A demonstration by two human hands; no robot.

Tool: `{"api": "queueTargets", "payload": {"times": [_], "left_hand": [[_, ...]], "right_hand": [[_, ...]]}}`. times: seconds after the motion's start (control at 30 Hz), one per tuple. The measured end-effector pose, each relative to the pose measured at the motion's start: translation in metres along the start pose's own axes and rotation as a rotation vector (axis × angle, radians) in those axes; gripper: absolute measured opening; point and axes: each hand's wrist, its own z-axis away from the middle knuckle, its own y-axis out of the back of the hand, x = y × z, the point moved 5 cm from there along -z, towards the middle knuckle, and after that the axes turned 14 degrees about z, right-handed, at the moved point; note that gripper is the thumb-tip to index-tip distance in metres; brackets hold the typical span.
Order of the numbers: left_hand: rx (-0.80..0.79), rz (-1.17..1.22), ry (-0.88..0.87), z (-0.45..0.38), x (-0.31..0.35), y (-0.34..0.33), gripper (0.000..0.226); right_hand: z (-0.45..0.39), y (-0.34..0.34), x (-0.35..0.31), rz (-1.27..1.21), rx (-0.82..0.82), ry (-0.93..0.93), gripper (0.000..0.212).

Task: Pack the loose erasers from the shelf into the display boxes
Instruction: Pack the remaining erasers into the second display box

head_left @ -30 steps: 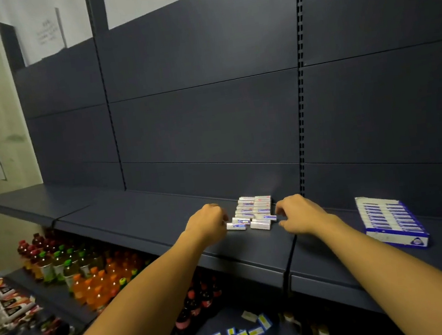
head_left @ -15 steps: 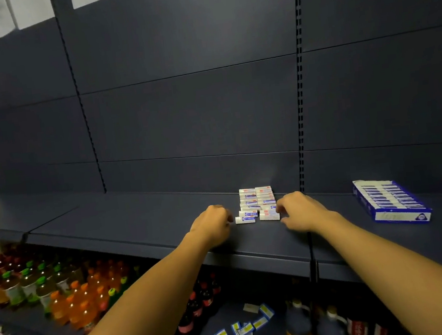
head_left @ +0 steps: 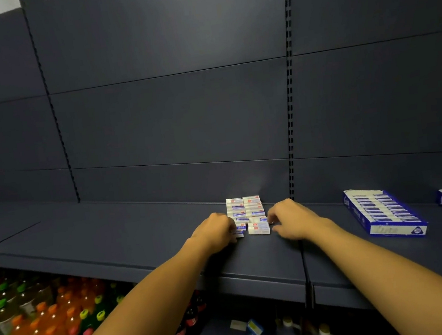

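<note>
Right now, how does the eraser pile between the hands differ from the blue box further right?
The eraser pile is loose, stacked bare on the shelf; the blue box holds its erasers in one neat row. The pile sits between the left hand and right hand, which touch it; the box lies untouched, apart to the right. Both rest on the same shelf.

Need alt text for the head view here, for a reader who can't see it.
Two bare hands, left hand and right hand, flank a small stack of loose erasers on a dark shelf. A filled display box lies to the right; drink bottles stand below.
</note>
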Motion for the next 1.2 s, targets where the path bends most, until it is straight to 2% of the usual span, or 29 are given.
{"api": "queueTargets", "payload": {"times": [0.33,0.5,0.63,0.83,0.97,1.17,1.2], "left_hand": [[0.008,0.014,-0.058,-0.011,-0.009,-0.003,0.028],[-0.029,-0.095,-0.095,-0.01,-0.008,0.0,0.019],[-0.055,-0.155,-0.159,-0.009,-0.007,0.004,0.019],[-0.071,-0.052,-0.185,-0.009,-0.017,0.009,0.028],[-0.072,0.0,-0.22,-0.01,-0.02,0.011,0.032],[-0.063,0.068,-0.297,-0.01,-0.008,0.014,0.035],[-0.065,0.077,-0.313,-0.01,-0.005,0.014,0.029]], "right_hand": [[-0.018,-0.019,-0.015,-0.077,0.032,-0.033,0.021],[-0.02,-0.018,-0.023,-0.055,0.017,-0.079,0.013],[-0.02,-0.019,-0.03,-0.02,-0.015,-0.1,0.022],[-0.016,-0.017,-0.029,-0.09,-0.031,-0.125,0.023],[-0.009,-0.016,-0.022,-0.143,-0.006,-0.148,0.039],[0.012,-0.014,-0.013,-0.187,0.009,-0.251,0.031],[0.017,-0.012,-0.012,-0.196,0.016,-0.27,0.03]]}}
